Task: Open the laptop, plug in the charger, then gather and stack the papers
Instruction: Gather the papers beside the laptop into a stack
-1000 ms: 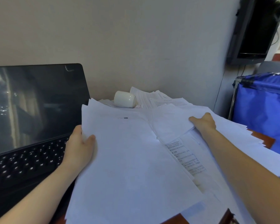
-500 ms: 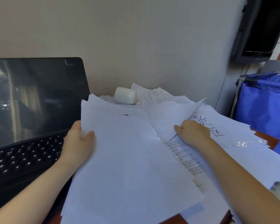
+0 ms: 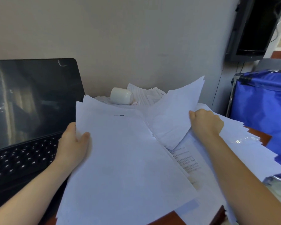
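Papers [image 3: 120,159] across reddish desk [image 3: 259,138], beige wall [image 3: 136,38]

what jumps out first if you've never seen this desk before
A sprawl of loose white paper sheets covers the middle, the left hand gripping its left edge while the right hand holds a raised bundle of white sheets. An open black laptop stands at left, and a white cylindrical container lies on its side behind the papers.

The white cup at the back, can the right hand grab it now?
Probably not yet. The right hand grips lifted papers that stand between it and the white cup; it would need to put them down first.
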Available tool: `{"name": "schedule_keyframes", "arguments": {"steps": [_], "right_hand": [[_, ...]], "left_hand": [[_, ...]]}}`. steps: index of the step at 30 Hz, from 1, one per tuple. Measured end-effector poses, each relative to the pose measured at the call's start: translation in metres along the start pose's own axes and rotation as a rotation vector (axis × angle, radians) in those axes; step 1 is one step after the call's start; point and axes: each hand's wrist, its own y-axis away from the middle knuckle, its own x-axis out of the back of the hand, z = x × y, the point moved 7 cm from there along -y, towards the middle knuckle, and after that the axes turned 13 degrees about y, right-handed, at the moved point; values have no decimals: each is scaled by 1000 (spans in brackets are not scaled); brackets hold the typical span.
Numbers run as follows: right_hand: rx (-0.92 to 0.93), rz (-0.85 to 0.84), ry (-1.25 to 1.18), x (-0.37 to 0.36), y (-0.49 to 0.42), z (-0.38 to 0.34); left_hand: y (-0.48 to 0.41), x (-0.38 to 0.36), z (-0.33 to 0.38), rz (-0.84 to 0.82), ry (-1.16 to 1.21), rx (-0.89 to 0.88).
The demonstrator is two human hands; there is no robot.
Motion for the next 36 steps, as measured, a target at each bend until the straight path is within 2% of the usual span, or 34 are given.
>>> {"name": "schedule_keyframes", "arguments": {"steps": [4, 9, 14, 21, 26, 36], "right_hand": [[-21, -95, -6, -16, 0, 5], [-20, -122, -125, -22, 0, 8], [-25, -323, -47, -43, -9, 13], [-73, -429, -126, -58, -42, 26], [-81, -437, -138, -67, -54, 23], [-103, -320, -116, -79, -66, 26]], "left_hand": [[1, 0, 1, -5, -6, -6], [1, 1, 1, -8, -12, 0], [3, 1, 1, -8, -12, 1], [1, -2, 3, -7, 1, 0], [0, -1, 5, -2, -13, -11], [-1, -3, 1, -10, -40, 4]]}}
